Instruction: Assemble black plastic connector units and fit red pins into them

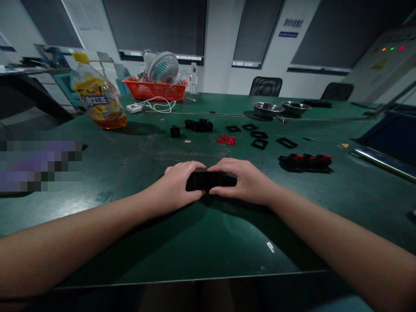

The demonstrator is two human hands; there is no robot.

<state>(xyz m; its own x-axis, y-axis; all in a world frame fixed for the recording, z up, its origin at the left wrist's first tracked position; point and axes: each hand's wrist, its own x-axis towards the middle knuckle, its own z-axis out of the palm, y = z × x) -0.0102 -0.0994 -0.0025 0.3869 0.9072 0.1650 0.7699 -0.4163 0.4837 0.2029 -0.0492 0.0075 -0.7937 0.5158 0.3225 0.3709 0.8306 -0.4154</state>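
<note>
Between both hands, low over the green table (pixel 195 242), is a black rectangular plastic part (pixel 211 180). My left hand (pixel 182 182) grips its left end with thumb below and fingers above. On the opposite end, my right hand (pixel 243 180) holds it in the same way. Fingers and shadow hide much of the part's detail. Beyond the hands lie a small pile of red plastic pieces (pixel 227 140), a cluster of black blocks (pixel 199 125) and a single black block (pixel 174 131). Several flat black frames (pixel 260 144) are spread to the right of the red pieces.
At the right stands a row of black parts with red pieces (pixel 305 163). Two metal bowls (pixel 268 110) sit farther back. A drink bottle (pixel 97 95), a white cable (pixel 159 105) and an orange basket (pixel 156 90) holding a fan (pixel 163 68) occupy the far left.
</note>
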